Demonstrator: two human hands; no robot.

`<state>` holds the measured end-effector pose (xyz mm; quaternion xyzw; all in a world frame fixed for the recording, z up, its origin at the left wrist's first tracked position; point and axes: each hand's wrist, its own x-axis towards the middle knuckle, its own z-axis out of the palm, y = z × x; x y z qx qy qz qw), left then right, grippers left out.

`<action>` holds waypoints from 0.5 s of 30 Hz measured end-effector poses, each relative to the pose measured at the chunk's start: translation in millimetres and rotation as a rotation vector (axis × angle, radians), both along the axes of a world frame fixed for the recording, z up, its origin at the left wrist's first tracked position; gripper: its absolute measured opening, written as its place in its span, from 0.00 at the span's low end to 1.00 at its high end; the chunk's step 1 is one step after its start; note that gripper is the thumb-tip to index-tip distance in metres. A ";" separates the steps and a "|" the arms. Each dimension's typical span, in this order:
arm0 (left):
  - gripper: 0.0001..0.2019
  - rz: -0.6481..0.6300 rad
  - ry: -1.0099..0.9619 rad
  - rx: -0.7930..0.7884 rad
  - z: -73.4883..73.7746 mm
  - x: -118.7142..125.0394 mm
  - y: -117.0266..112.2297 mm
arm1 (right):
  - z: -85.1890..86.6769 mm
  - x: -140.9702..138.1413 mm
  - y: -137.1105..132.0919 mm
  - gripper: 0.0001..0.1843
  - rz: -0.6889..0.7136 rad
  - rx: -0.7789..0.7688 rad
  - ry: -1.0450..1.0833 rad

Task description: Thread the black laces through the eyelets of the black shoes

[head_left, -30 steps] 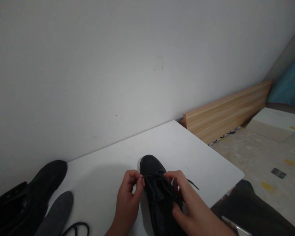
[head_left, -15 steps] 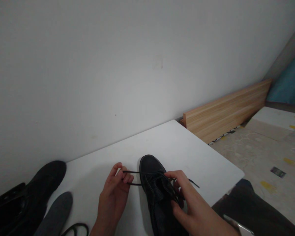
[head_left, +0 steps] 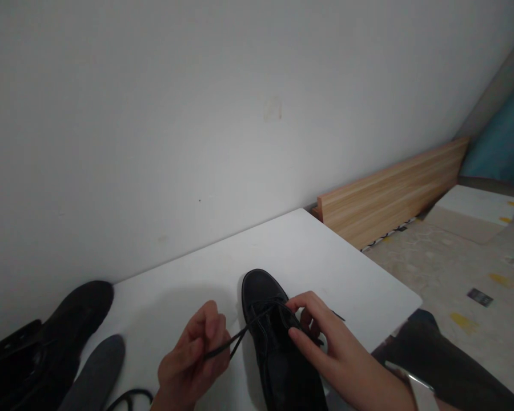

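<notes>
Head view: your left hand (head_left: 197, 351) is closed, fingers curled round a black shoelace (head_left: 239, 335), two strands of which run from it to the shoe's upper. Your right hand (head_left: 290, 319) has thumb and forefinger on the right eyelet flap, holding that side of the shoe; whether it also pinches the lace cannot be told. A pale band (head_left: 424, 394) is on the right wrist.

The black lace-up shoe (head_left: 261, 285) sits upright on the white counter (head_left: 346, 268), between your hands, toe pointing away from you; its heel is out of frame. A short lace end (head_left: 338, 315) shows just beyond your right hand.

Hazards, as judged: a hard pull from the left could draw that short end back through its eyelet. Strands pulled unequally could twist or snag where they meet near the shoe's left edge. Should the right-hand hold slacken under the pull, the shoe could skid or turn on the smooth surface.

Further left are a second black shoe (head_left: 75, 319), an apparent grey insole (head_left: 98, 371) beside it, and a loop of black cord (head_left: 132, 393). A wooden headboard (head_left: 389, 191) and patterned mattress (head_left: 437, 268) stand beyond the counter's right edge.
</notes>
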<state>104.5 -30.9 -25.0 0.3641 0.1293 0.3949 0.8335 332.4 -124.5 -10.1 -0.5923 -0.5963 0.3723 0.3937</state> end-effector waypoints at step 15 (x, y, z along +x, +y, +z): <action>0.02 0.082 -0.302 0.059 -2.9 -1.8 13.2 | -5.3 3.4 6.7 0.10 -0.050 0.132 0.104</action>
